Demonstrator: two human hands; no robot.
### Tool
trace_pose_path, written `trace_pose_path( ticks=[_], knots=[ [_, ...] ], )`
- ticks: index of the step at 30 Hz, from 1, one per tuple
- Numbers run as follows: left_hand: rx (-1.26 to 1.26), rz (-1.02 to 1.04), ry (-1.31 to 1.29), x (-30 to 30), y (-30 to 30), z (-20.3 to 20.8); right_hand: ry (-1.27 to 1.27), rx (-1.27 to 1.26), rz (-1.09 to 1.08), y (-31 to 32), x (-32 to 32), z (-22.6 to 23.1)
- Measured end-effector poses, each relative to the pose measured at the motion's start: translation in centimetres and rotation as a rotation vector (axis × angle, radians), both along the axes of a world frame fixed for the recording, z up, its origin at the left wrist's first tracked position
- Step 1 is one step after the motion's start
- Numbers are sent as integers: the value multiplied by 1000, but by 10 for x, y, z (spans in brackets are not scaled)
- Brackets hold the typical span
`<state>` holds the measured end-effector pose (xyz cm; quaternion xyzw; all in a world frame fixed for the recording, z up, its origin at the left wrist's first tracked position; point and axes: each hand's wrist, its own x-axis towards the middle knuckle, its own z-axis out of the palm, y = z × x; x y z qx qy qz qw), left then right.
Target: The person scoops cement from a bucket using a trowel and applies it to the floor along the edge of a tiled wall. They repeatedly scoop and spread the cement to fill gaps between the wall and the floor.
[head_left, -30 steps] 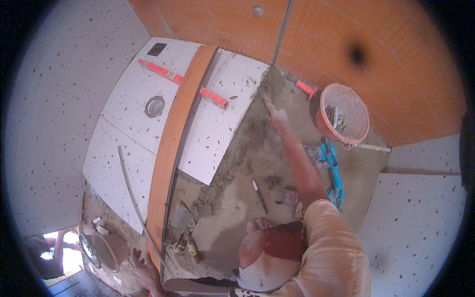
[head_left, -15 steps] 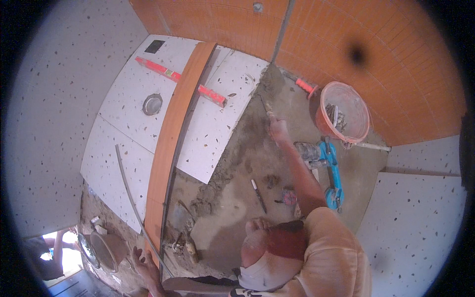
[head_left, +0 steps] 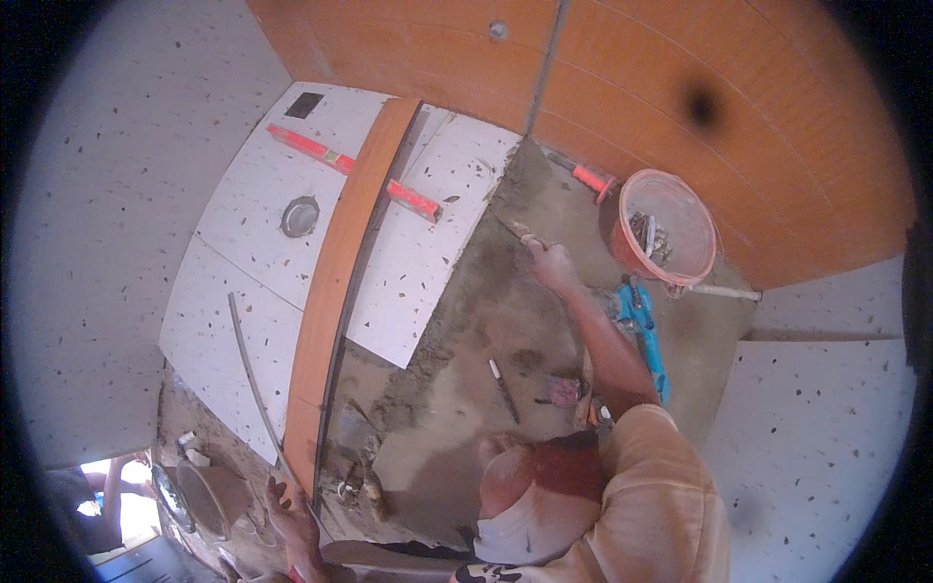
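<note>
My right hand (head_left: 551, 266) is closed round the handle of a small trowel (head_left: 512, 226). The thin blade points up and left over wet grey mortar (head_left: 457, 291), beside the edge of the white speckled tiles (head_left: 394, 321). At lower left, my left hand (head_left: 294, 523) has its fingers apart and holds nothing that I can see. It lies by the near end of a long wooden board (head_left: 335, 262); whether it touches the board I cannot tell. Under the board, a red spirit level (head_left: 309, 146) lies across the tiles. A thin grey strip (head_left: 251, 374) runs beside the board.
At right stand a pink bucket (head_left: 627, 238) with debris and a blue suction lifter (head_left: 637, 311), partly behind my forearm. A red-handled tool (head_left: 593, 180), a marker (head_left: 503, 389) and another trowel (head_left: 362, 423) lie around. Buckets (head_left: 209, 496) stand lower left, near another person's arm (head_left: 114, 491).
My right hand and the trowel have come slightly nearer, and my forearm covers more of the suction lifter. My left hand has barely moved. The whole view has shifted a little.
</note>
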<state>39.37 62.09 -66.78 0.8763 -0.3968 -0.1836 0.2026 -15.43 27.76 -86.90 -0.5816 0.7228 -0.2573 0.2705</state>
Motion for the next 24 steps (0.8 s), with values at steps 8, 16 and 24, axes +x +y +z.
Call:
trace_pose_path(
  ticks=[8,16,24],
  knots=[
    [22,6,-72,-7,8,10,-651,202,-338,-56,-42,11],
    [-1,-6,-70,-10,10,10,-539,296,-178,-26,-10,31],
    [22,14,-28,-24,-10,20,-20,87,-27,-11,-12,17]
  ],
)
